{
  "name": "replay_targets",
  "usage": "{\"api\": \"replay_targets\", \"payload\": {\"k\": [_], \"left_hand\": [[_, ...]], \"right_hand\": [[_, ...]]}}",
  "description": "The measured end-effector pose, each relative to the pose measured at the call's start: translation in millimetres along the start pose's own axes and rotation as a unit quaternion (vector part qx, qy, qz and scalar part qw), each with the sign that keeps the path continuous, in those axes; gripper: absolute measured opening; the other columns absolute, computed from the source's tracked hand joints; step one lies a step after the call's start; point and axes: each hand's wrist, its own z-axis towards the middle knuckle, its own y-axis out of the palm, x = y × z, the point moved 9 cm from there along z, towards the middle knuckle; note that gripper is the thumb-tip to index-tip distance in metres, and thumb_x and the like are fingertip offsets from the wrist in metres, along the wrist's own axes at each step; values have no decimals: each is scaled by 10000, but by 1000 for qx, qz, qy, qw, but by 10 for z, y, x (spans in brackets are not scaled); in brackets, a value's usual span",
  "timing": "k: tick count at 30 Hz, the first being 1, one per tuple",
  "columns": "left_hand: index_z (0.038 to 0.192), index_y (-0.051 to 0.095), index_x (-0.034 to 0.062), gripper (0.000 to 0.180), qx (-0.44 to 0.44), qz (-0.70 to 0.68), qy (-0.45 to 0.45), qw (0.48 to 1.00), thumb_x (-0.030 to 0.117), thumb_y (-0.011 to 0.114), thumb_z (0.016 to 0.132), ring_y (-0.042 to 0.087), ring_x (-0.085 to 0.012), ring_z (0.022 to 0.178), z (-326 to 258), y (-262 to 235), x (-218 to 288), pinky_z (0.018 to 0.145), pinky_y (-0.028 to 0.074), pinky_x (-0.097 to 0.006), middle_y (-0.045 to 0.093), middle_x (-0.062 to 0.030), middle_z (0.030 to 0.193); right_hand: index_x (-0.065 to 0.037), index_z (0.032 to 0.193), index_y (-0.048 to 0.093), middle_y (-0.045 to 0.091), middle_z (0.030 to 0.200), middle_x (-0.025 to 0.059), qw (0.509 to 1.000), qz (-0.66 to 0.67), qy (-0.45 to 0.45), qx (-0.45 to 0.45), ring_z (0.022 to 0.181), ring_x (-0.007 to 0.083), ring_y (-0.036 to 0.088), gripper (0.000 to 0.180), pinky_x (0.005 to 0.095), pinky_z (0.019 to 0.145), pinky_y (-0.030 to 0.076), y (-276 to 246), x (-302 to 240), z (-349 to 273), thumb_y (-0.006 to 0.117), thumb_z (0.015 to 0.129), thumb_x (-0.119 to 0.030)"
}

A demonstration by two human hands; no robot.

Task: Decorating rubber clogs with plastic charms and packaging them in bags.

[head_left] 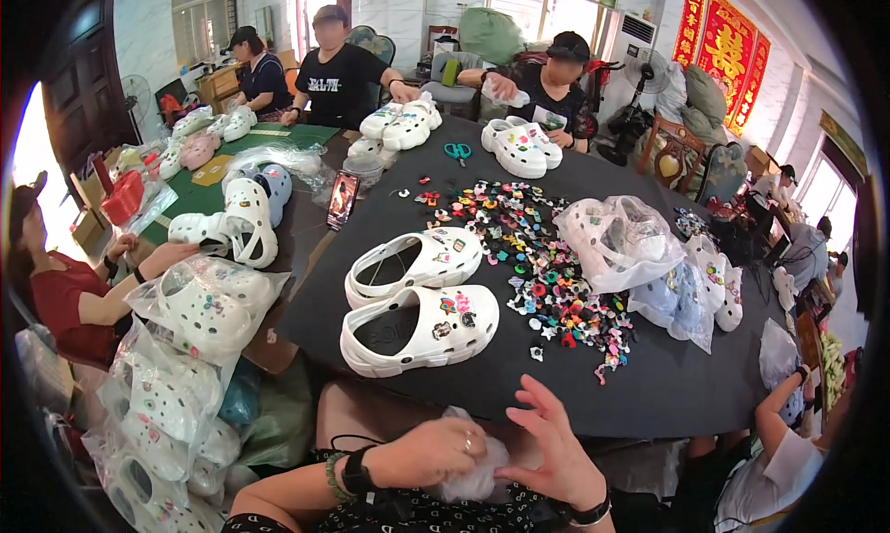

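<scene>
Above my lap, my left hand (436, 452) is closed on a crumpled clear plastic bag (471, 482). My right hand (554, 445) is beside it with fingers stretched and spread, its thumb close to the bag's edge; whether it touches the plastic I cannot tell. Just beyond my hands, a white clog (419, 334) with colourful charms lies on the dark table (593, 412), toes to the right. A second white clog (422, 260), also decorated, lies alongside on its far side. To their right spreads a heap of small multicoloured shoe charms (556, 292).
Bagged white clogs (616, 241) and a bagged blue pair (677, 301) stand right of the charms. Bagged clogs (176, 412) pile up at my left. Teal scissors (458, 152) and a phone (342, 200) lie farther back. Several people sit around; one handles clogs (522, 147) across the table.
</scene>
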Motion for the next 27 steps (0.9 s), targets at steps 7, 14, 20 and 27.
{"api": "replay_targets", "payload": {"k": [7, 14, 20, 27], "left_hand": [[832, 568, 4, 140, -106, 17, 35, 994, 132, 576, 777, 572, -359, 979, 139, 124, 331, 772, 505, -462, 558, -173, 971], [1179, 584, 15, 357, 31, 32, 46, 998, -7, 559, 824, 489, -428, 1245, 97, -44, 422, 1006, 454, -475, 479, -243, 1353], [1459, 387, 64, 563, 77, -52, 19, 995, 170, 550, 931, 158, -393, 1465, 252, -344, 460, 1157, 202, -480, 118, -260, 1572], [1459, 249, -34, 649, 77, -3, -178, 981, 354, 502, 1005, 348, -414, 1373, 108, -7, -21, 1098, 326, -417, 133, -300, 1557]], "right_hand": [[-87, 1393, 471, 539, 1351, 139, 957, 176, 204, -102, 1068, 261, 631, 805, 334, 848, 526, 249, 297, -128, 791, 663, 25], [-42, 1003, 716, 703, 921, 96, 987, 106, 116, 13, 747, 167, 667, 422, 270, 657, 512, -34, 151, -61, 630, 623, 121], [16, 827, 632, 638, 826, 106, 940, 171, 73, 287, 750, 185, 596, 251, 267, 682, 457, -376, 392, -260, 619, 606, 134], [-71, 786, 560, 558, 734, 78, 932, -126, -30, 339, 589, 213, 520, 237, 292, 498, 393, -170, 5, -151, 668, 630, 73]]}}
